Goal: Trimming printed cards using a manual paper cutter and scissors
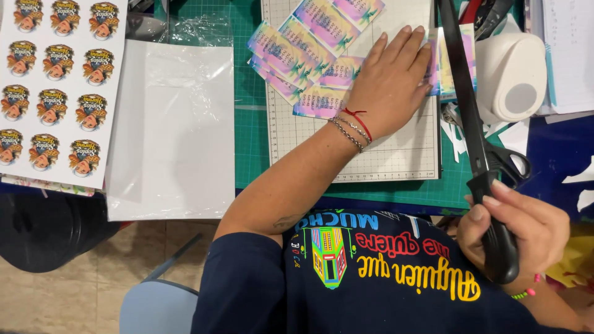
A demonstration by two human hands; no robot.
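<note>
My left hand (391,80) lies flat, fingers together, pressing a colourful printed card sheet (447,59) against the white gridded board of a paper cutter (396,148). My right hand (516,232) grips the black handle (498,238) of the cutter's long blade arm (461,80), which runs up along the board's right edge. Several cut pastel cards (309,43) lie fanned out on the board to the left of my left hand.
A green cutting mat (250,124) lies under the cutter. To the left are a clear plastic sleeve over white paper (170,130) and a sheet of round stickers (55,80). A white paper punch (513,74) and paper scraps (458,133) sit at the right.
</note>
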